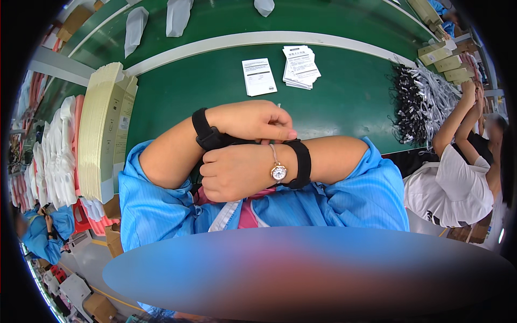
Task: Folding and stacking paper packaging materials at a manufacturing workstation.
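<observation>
Head view gives me both hands crossed over the front of the body, the left hand [250, 119] farther out, the right hand [229, 171] nearer the body. What I judge matters most: the right wrist strap [303, 164] lies just beside the left thumb tip, on the left hand's right, its visible band running away from the body; the left hand is nearer to it. Whether they touch, I cannot tell. Left fingers are bent, right fingers loosely curled; undersides are hidden, so I cannot tell whether either grips anything.

I count two black straps, the other being the left wrist strap [202, 129], and one watch [278, 172] on the right wrist. Beyond the hands, on the green bench [204, 75], lie two paper stacks, a left one [259, 77] and a right one [300, 67].
</observation>
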Demonstrator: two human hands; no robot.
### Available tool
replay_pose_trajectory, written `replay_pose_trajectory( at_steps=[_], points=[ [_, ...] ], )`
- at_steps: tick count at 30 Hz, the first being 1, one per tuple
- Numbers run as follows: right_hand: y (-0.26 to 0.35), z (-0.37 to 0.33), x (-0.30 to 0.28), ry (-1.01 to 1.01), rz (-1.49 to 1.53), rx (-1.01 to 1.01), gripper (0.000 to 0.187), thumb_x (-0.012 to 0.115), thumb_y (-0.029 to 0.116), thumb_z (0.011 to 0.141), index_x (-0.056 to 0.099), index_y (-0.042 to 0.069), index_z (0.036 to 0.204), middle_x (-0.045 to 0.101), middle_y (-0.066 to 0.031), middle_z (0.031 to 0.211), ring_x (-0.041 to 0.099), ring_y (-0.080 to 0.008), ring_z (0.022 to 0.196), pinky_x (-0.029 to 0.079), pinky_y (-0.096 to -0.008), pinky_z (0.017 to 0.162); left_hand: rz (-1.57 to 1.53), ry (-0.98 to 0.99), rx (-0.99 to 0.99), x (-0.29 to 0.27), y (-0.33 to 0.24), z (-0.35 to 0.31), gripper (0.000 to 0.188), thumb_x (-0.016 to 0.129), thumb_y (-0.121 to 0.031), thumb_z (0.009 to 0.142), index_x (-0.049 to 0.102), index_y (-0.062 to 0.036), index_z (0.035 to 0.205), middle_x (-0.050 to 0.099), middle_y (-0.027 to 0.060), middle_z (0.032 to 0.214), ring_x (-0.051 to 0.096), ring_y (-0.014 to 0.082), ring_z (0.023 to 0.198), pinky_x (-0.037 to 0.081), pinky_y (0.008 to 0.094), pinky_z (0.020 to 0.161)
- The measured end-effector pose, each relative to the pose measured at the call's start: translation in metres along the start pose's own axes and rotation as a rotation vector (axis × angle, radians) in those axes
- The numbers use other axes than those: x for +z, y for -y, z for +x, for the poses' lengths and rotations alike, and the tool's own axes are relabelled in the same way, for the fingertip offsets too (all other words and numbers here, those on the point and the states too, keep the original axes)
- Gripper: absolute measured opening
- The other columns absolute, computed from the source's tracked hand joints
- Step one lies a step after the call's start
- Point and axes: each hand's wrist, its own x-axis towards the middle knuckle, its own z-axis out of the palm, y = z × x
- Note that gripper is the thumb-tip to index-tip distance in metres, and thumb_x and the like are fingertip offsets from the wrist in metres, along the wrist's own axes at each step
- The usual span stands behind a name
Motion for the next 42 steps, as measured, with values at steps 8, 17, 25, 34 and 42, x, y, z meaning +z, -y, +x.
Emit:
replay_pose_trajectory(
  at_steps=[8,17,25,34,42],
  points=[
    [-0.001,-0.001,0.001,-0.003,0.006,0.014,0.012,0.059,0.019,0.070,0.051,0.011,0.066,0.051,0.0006,0.066,0.051,-0.0160,0.067,0.040,-0.0287,0.062,0.029,-0.232,0.386,0.006,0.010,0.003,0.016,0.065,-0.017,0.088,0.062,-0.0014,0.089,0.056,-0.0013,0.068,0.049,0.0046,0.062,0.041,0.0214,0.057],
    [-0.002,-0.001,0.003,-0.019,0.031,-0.007,0.012,0.059,0.018,0.069,0.051,0.011,0.064,0.050,0.0003,0.064,0.051,-0.0161,0.067,0.040,-0.0286,0.062,0.041,-0.274,0.307,0.008,0.005,0.001,0.020,0.061,-0.017,0.089,0.054,-0.0025,0.077,0.056,0.0010,0.063,0.051,0.0059,0.058,0.039,0.0237,0.052],
    [-0.001,-0.001,0.004,-0.019,0.021,-0.001,0.012,0.059,0.018,0.070,0.052,0.010,0.065,0.052,0.0000,0.065,0.052,-0.0163,0.068,0.041,-0.0287,0.063,0.072,-0.288,0.357,0.008,0.006,0.001,0.022,0.060,-0.015,0.089,0.050,-0.0031,0.074,0.055,0.0029,0.061,0.051,0.0097,0.055,0.039,0.0260,0.051],
    [0.001,-0.003,0.011,0.032,0.065,-0.010,0.011,0.058,0.018,0.072,0.054,0.011,0.066,0.054,-0.0005,0.067,0.054,-0.0173,0.069,0.043,-0.0291,0.065,0.269,-0.320,0.492,0.008,0.002,-0.003,0.017,0.075,-0.016,0.077,0.062,-0.0044,0.079,0.062,0.0044,0.072,0.059,0.0174,0.063,0.047,0.0273,0.058],
    [-0.007,-0.007,0.011,0.046,0.063,0.053,0.010,0.058,0.019,0.072,0.054,0.010,0.067,0.054,-0.0008,0.067,0.054,-0.0182,0.069,0.044,-0.0301,0.064,0.217,-0.261,0.665,-0.003,0.009,0.001,0.012,0.074,-0.015,0.077,0.069,-0.0058,0.083,0.069,0.0068,0.086,0.063,0.0192,0.075,0.050,0.0281,0.068]
  ],
)
